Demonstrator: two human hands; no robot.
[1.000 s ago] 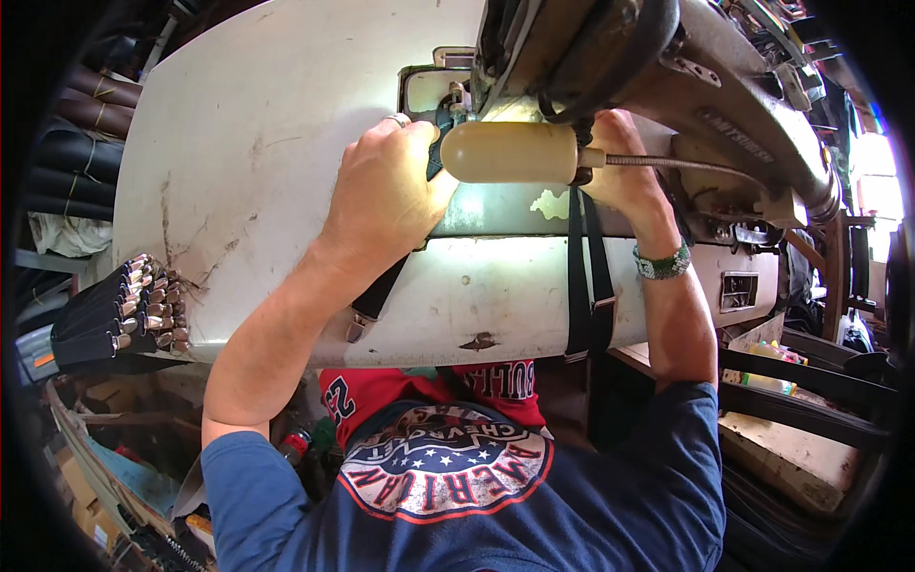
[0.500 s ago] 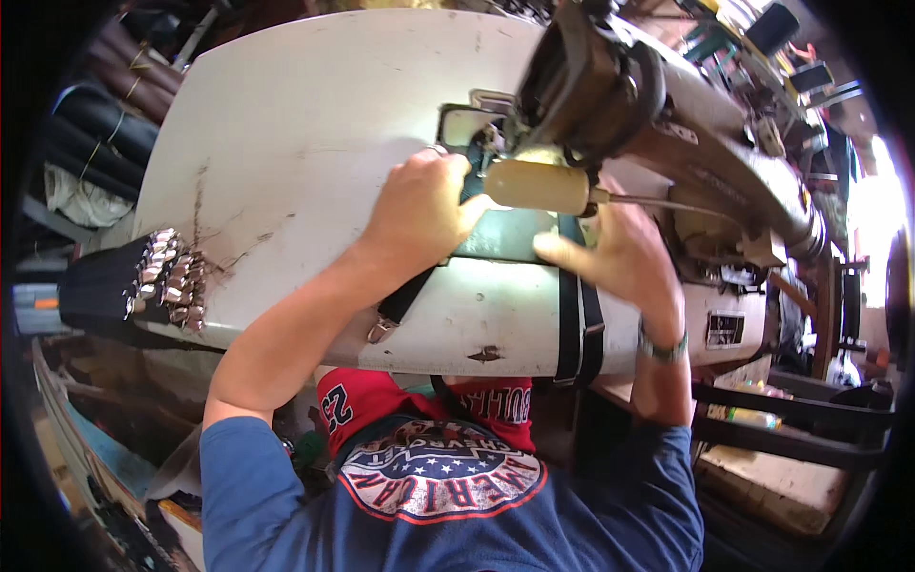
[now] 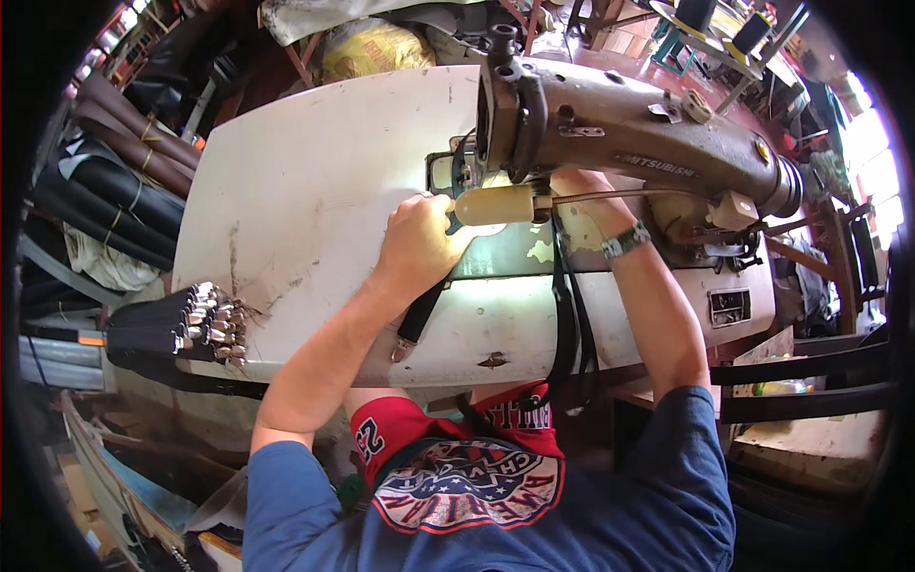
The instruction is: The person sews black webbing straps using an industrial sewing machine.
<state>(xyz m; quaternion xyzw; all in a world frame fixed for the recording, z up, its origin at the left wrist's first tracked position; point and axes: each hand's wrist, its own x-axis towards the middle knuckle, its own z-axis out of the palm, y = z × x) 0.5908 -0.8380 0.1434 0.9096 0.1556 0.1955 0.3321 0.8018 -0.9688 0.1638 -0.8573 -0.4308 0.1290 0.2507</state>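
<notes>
My left hand is closed over a black strap on the sewing machine's bed, beside the needle area. The strap's lower end carries a metal clip and points toward me. My right hand reaches behind the cream tube-shaped lamp, beneath the arm of the brown sewing machine; its fingers are hidden. Another black strap hangs from the machine bed over the table's front edge, left of my right forearm. The lamp and machine head partly hide the needle area.
A bundle of black straps with metal clips lies at the left end of the white table. Rolls of dark material are stacked further left. A yellow sack lies beyond the table; thread spools stand far right.
My right hand has moved away from me, under the machine's arm. The hanging strap now sways and spreads over the edge. The view has shifted, showing more floor behind the table.
</notes>
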